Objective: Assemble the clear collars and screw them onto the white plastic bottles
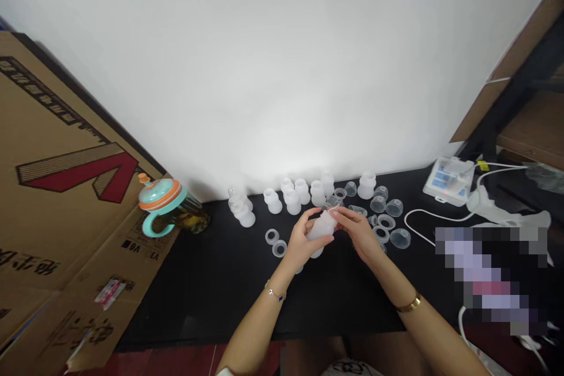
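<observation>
My left hand [303,241] is wrapped round the body of a small white baby bottle [322,227], which leans to the right above the table. At the bottle's mouth the fingers of my right hand [359,230] pinch together. A small translucent piece seems to be there, but my fingertips hide its shape. Several white bottles [292,202] without tops stand behind my hands. To the left of them are bottles topped with clear teats [244,214]. Two translucent collar rings [279,248] lie left of my left hand, and more rings [386,222] lie beside my right hand.
Clear dome caps [400,238] lie at the right on the black table [211,299]. A teal-lidded jug [176,205] stands at the left by a large cardboard box [66,188]. At the right are a white plastic case [449,180] and a white cable [418,211].
</observation>
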`<state>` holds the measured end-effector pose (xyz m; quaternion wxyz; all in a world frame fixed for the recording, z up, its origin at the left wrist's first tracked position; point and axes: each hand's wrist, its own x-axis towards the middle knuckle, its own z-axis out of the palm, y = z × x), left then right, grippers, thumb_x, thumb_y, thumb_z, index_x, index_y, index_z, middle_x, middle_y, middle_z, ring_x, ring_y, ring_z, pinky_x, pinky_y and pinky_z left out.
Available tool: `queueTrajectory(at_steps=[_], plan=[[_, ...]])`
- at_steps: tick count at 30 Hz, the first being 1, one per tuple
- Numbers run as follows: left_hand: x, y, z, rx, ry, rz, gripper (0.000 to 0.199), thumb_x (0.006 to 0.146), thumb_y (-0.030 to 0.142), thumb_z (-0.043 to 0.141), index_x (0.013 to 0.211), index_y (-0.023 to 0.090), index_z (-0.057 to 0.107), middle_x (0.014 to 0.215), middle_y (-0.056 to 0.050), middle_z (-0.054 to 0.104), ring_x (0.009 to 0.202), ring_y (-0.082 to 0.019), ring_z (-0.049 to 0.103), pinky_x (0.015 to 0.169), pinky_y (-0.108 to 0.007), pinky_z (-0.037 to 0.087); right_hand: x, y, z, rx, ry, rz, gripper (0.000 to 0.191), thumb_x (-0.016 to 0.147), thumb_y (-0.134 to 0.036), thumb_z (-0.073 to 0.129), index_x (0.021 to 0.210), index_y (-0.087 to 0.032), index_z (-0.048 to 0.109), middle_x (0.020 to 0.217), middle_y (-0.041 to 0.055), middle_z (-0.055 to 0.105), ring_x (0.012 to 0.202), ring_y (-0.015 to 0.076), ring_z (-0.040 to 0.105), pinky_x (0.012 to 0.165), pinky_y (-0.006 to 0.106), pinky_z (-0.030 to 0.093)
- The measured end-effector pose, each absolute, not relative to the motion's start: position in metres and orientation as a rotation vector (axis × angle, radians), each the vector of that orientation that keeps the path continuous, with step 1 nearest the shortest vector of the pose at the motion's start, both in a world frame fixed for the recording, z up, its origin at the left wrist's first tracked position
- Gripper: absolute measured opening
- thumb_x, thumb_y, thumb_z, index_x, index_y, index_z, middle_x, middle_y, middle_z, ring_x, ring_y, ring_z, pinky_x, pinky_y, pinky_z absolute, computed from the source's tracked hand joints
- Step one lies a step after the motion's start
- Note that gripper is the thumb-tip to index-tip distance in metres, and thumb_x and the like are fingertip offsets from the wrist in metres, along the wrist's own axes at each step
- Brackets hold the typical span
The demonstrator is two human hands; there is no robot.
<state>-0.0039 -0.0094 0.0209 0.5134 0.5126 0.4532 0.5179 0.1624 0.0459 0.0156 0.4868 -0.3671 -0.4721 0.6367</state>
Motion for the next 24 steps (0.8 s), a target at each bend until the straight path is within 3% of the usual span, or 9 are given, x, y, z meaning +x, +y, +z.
queueTrajectory(at_steps=[24], plan=[[-0.0019, -0.0096, 0.0196, 1.309, 1.148, 1.252, 0.068, 0.073, 0.028, 0.085, 0.133, 0.023, 0.054, 0.116, -0.010, 0.074, 0.104, -0.026, 0.071, 0.090, -0.037, 0.055, 0.1638, 0.0486, 0.0117, -0.928, -1.168, 1.482, 0.033, 0.071, -0.051, 0.085, 0.088, -0.023, 0.084, 0.100, 0.0077, 0.074, 0.091, 0.0251, 0.062, 0.069, 0.033, 0.048]])
